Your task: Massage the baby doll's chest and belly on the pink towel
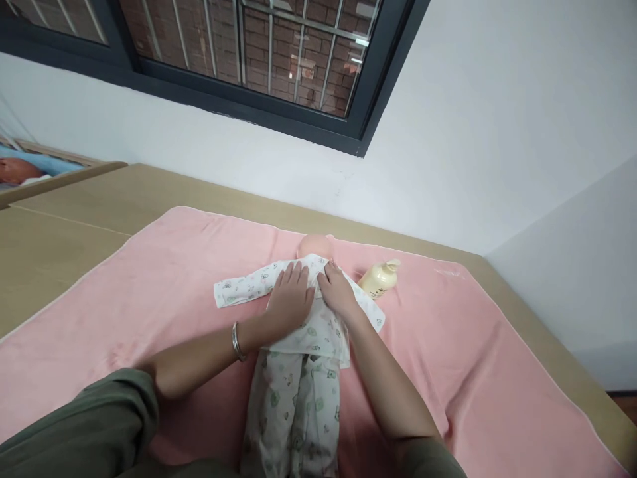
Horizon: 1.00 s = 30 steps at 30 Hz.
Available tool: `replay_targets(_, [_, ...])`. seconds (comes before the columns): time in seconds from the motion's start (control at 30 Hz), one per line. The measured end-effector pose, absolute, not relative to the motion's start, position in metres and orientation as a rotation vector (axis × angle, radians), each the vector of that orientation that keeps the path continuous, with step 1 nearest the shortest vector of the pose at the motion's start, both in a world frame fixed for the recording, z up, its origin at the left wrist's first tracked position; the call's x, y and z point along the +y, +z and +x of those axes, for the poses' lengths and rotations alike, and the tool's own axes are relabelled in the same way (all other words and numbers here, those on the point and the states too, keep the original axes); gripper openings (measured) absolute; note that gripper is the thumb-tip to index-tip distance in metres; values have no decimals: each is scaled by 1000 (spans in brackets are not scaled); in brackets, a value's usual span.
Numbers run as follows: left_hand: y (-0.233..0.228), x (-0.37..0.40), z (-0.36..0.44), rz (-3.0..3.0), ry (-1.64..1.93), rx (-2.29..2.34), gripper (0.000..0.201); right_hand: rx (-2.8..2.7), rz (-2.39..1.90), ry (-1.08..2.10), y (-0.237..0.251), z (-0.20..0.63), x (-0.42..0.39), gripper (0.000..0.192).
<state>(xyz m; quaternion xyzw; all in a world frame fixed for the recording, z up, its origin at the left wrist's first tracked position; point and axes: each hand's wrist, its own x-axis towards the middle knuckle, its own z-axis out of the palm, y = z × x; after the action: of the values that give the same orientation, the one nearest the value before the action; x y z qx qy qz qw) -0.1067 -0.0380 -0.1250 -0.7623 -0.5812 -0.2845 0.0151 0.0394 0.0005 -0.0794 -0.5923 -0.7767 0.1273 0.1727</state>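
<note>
Head view shows me both hands resting on a baby doll (298,345) that lies on its back on a pink towel (149,299) spread over the tan surface (60,232). My left hand (290,297) lies flat, fingers spread, on the chest of the doll's printed top (313,332), with a metal bangle (237,341) at the wrist; its grip is open, pressing rather than holding. My right hand (338,291) sits just beside it near the collar, fingers curled down onto the cloth; I cannot tell whether they pinch the fabric or only press it. As I judge it, the step in hand is closing or smoothing the front of the top across the chest. The next move would call for keeping one hand steadying the cloth while the other works the front edge, with light, even pressure so the garment does not bunch. The doll's long axis runs from me toward the wall, slightly tilted, head (314,245) pointing away under the window (249,60) and printed trousers (293,411) toward me. One sleeve (239,289) stretches out to the left. A pale yellow bottle (379,277) lies on the towel just right of the doll's shoulder, apart from my hands.
</note>
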Motion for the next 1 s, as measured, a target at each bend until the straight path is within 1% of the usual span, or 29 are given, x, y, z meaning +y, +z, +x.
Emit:
replay_targets(0.07, [-123,-54,-101,-2374,-822,-1801,54,-2182,-1690,372,-80,44,8,39])
replay_targets(0.13, [-119,-59,-100,-2381,-779,-1819,54,-2178,-1742,321,-80,42,7,44])
replay_targets(0.23, [-117,-41,-109,-2399,-782,-1872,51,-2227,-1803,173,-79,30,-11,48])
replay_targets(0.33, [-119,-11,-122,-2498,-861,-1873,47,-2293,-1798,1,-80,16,-32,50])
replay_targets(0.4, [-125,4,-127,-2489,-999,-1894,46,-2296,-1774,-49,-82,12,-37,52])
replay_targets(0.5, [-134,10,-127,-2390,-1199,-1852,47,-2259,-1707,60,-84,17,-27,51])
replay_targets(0.63, [-142,4,-124,-2360,-1274,-1790,44,-2176,-1643,274,-87,30,-2,50])
replay_targets(0.8, [-140,3,-126,-2376,-1290,-1749,42,-2124,-1648,284,-95,32,2,55])
replay_targets(1.0, [-137,0,-126,-2373,-1261,-1728,42,-2139,-1682,288,-95,30,-1,54])
